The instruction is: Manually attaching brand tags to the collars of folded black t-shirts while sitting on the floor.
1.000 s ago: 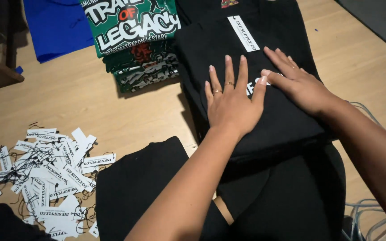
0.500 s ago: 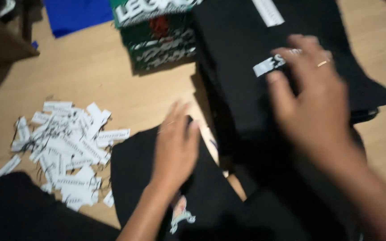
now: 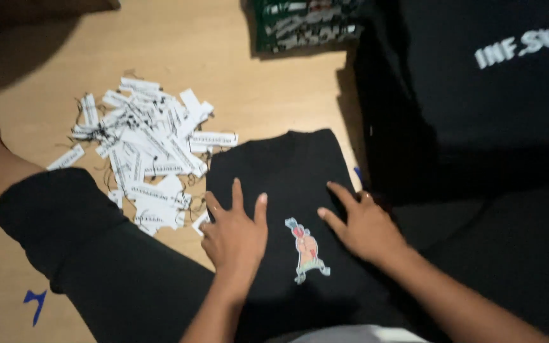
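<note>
White paper tags (image 3: 150, 149) heaped on wooden floor (image 3: 27, 57); black garment stack (image 3: 478, 95) right; green-printed stack (image 3: 306, 25) top.

Pale wooden floor (image 3: 46, 57), dimly lit, shadowed at upper left.

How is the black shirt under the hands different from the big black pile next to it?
The black shirt under the left hand and right hand lies low as a single folded piece; the black pile stands thick. The shirt shows a small colourful figure; the pile's top shows white lettering. Both hands press the shirt; none touches the pile. Both are black and folded.
</note>
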